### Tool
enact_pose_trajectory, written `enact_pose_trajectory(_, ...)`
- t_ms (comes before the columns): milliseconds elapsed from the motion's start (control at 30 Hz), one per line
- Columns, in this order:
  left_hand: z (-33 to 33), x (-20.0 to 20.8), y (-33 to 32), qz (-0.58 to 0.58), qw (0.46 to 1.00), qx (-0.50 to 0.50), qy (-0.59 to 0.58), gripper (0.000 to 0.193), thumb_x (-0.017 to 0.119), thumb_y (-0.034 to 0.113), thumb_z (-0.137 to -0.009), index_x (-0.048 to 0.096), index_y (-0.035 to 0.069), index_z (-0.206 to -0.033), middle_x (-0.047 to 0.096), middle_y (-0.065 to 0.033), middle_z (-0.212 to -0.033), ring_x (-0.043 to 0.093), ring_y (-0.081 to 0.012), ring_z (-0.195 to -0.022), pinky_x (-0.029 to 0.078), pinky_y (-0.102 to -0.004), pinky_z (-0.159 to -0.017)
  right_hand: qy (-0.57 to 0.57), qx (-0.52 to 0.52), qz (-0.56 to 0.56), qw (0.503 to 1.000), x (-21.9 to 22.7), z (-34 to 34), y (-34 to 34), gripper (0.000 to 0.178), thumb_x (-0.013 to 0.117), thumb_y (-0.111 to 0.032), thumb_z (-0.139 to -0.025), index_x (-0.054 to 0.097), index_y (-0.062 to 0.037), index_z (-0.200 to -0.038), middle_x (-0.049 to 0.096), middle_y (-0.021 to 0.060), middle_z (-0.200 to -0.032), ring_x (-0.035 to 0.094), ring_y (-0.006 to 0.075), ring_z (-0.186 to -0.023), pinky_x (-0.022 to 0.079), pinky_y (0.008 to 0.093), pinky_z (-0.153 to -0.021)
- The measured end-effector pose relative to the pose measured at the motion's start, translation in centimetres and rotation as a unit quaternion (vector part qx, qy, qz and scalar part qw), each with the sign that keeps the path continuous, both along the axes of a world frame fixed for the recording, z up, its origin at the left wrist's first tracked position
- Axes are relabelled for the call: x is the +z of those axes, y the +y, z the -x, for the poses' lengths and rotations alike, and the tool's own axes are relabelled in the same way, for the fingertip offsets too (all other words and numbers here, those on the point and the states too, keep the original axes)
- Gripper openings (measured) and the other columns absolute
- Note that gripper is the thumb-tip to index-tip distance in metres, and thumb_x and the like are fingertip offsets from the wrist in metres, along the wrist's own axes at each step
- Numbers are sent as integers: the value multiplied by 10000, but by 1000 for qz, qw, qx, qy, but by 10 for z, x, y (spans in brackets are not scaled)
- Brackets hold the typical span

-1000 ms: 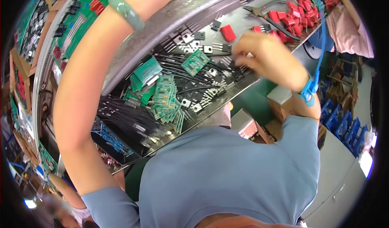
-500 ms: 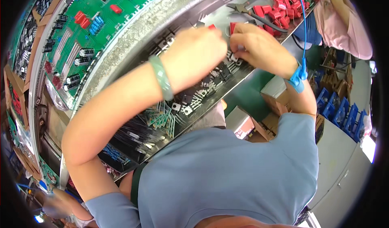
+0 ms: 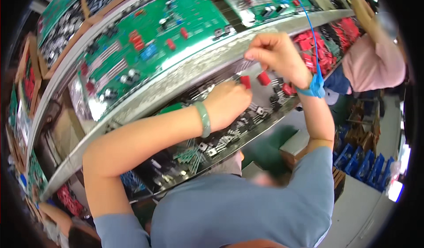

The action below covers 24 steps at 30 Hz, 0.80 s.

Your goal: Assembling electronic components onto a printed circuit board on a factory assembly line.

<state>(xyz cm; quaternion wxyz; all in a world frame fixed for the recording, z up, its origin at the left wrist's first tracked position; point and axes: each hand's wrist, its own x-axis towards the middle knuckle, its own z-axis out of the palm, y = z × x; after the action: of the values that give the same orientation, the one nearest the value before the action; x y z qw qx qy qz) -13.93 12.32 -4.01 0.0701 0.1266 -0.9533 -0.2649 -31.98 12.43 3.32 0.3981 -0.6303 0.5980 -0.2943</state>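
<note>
My right hand [image 3: 280,56], with a blue wrist strap [image 3: 316,87] on its wrist, is raised above the tray's far edge. Its thumb and forefinger are pinched on a small component with thin metal legs [image 3: 244,65]; its body is mostly hidden by the fingers. Lower and to the left, my left hand [image 3: 227,104] is curled over the parts tray [image 3: 260,125], a green bangle [image 3: 203,119] on its wrist. What its fingers hold, if anything, is hidden. Two red block capacitors [image 3: 263,78] lie close by, one right beside the left fingertips.
Loose transistors [image 3: 213,151] and small boards with long leads [image 3: 189,156] fill the tray's near part. Beyond a pale metal rail [image 3: 163,87] lie large green circuit boards [image 3: 190,14]. More red capacitors [image 3: 307,45] are heaped at right, near another person in pink [image 3: 373,62]. A blue cord [image 3: 311,23] runs from my strap.
My hands, close together before, are now apart: the right has lifted toward the boards, the left stays low over the tray. The view has shifted, showing more of the boards.
</note>
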Motion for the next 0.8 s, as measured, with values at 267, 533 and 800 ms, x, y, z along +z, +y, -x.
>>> enact_pose_trajectory(267,-12,11,-3,11,999,-3,48,356,666,-5,-642,635,88,-985,580,-98,-898,547,-292,-901,471,-386,-807,151,190,289,926,-26,-24,-85,124,688,-120,-828,662,0,-845,610,86,-735,568,206,-634,447,311,-586)
enact_pose_trajectory(533,-44,37,-24,-131,972,92,175,201,556,-35,-724,593,32,-910,633,-172,-762,608,-375,-773,476,-467,-709,199,211,267,919,-19,-31,-85,155,706,-181,-812,688,-35,-862,612,115,-790,607,268,-707,475,348,-635)
enact_pose_trajectory(800,-68,29,-97,-159,936,226,216,217,622,-2,-790,658,-6,-1003,695,-182,-877,694,-257,-812,535,-327,-736,240,195,299,903,-23,-36,-77,142,729,-196,-767,699,-75,-836,573,81,-779,593,271,-745,464,358,-649)
